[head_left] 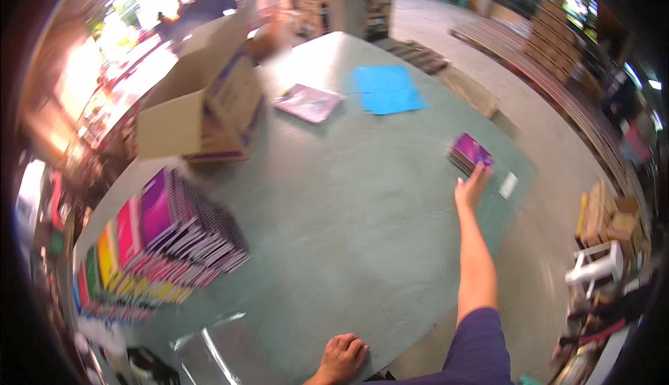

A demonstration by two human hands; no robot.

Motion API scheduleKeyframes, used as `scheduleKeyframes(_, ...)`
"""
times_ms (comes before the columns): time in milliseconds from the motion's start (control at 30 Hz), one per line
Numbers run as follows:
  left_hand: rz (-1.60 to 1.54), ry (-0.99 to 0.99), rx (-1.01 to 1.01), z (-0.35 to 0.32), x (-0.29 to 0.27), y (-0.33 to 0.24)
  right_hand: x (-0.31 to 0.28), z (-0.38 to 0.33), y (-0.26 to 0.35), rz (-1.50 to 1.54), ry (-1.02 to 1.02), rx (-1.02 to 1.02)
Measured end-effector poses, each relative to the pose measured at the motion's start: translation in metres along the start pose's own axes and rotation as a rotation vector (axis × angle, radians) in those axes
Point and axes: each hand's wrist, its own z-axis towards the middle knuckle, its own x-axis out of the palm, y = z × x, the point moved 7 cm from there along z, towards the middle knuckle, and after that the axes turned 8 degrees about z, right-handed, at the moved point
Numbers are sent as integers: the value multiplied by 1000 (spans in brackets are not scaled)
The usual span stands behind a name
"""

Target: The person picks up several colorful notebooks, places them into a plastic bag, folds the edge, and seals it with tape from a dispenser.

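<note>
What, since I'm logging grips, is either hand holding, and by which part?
The right hand is at the near edge of the small purple stack; whether it grips is unclear. The left hand shows nothing held.

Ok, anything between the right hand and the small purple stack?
Nothing visible: the right hand has its fingertips at the near edge of the small purple stack. The white slip lies off to the right.
</note>
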Motion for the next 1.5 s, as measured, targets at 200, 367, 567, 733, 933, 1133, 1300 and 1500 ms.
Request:
scheduleKeyframes(200, -106, -13, 106, -6, 19, -2, -30, -125, 62, -476, 526, 10)
scheduleKeyframes(367, -151, -266, 193, -35, -92, 69, -72, -211, 142, -363, 699, -40)
scheduleKeyframes(567, 505, -684, -263, -196, -389, 310, -147, -258, 277, 373, 638, -89)
scheduleKeyframes(733, 1061, -607, -500, -287, -469, 462, -209, -362, 507, 754, 1121, -351)
scheduleKeyframes(933, 816, -178, -642, -266, -497, 491, -242, -500, 688, 1342, 1985, 142)
scheduleKeyframes(1133, 973, -652, -144, -295, -503, 483, -238, -578, 784, 1520, 2179, 436)
scheduleKeyframes(1300, 679, -664, -97, -285, -508, 371, -237, -558, 796, 1707, 2286, 800)
scheduleKeyframes(1500, 657, -565, -228, -276, -496, 442, -194, -580, 765, 1421, 2170, 802)
